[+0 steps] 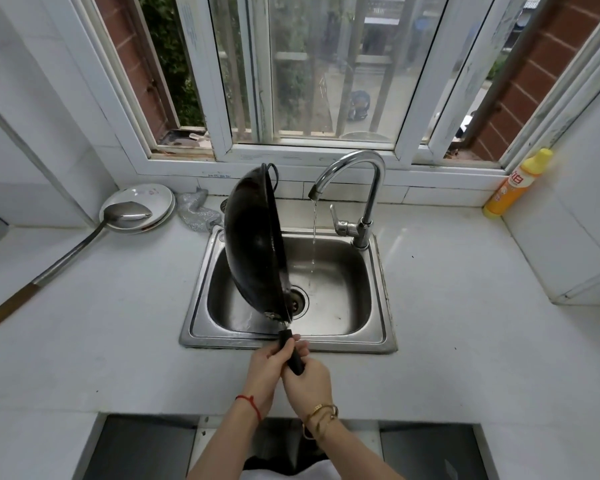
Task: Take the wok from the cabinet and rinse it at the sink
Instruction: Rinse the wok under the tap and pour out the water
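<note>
While gripping the wok (253, 251) handle, both hands' fingers wrapped tight: left hand (265, 370), right hand (309, 379). Tipped on edge over the sink (378, 327), likely draining. Faucet (357, 181) stream missing the bowl.

At left of the frame we note a white plate (142, 199) on the countertop (465, 306), with a large metal ladle (66, 258) lying across it; the bowl rests on the plate and the wooden-tipped handle runs toward the lower left edge. Just right of the plate, against the tiled back wall, lies a crumpled grey cloth (198, 213). At far right, a yellow bottle (516, 183) with an orange label leans in the corner. A white-framed window (222, 98) spans the top.
</note>
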A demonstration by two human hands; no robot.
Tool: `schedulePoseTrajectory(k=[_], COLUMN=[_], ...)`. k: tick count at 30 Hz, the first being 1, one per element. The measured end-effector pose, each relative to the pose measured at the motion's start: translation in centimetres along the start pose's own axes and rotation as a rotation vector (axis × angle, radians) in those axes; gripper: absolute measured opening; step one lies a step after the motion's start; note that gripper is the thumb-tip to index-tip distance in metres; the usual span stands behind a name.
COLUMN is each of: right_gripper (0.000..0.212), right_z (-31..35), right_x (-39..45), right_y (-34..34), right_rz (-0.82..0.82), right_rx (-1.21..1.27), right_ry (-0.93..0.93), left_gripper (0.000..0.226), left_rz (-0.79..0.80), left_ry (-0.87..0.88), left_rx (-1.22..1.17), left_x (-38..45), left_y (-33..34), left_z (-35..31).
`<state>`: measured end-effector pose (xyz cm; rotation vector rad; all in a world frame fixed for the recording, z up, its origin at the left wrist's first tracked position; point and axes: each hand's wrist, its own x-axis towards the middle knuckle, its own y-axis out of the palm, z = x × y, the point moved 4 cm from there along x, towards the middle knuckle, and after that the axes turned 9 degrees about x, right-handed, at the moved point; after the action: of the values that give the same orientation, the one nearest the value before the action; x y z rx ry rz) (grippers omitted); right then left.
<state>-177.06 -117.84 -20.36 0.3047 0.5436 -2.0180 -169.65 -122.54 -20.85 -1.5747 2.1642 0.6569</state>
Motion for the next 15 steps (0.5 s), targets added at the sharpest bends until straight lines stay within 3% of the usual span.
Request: schedulePoseTrajectory(k=[8, 15], right_gripper=[0.016, 0.015], right_z=[0.3, 0.1], right_x=[0.2, 0.1], right_y=[-1.7, -2.0], right_rz=[-0.213, -0.264], right_rx=[-0.163, -0.162], right_ry=[-0.088, -0.049], left_gripper=[0.023, 0.026], left_rz=[0.132, 0.196], left_ry=[0.009, -0.026], left_rx=[0.091, 0.061], left_x=[0.9, 1.9], left_y=[1.8, 1.7], left_z=[-0.5, -0.4])
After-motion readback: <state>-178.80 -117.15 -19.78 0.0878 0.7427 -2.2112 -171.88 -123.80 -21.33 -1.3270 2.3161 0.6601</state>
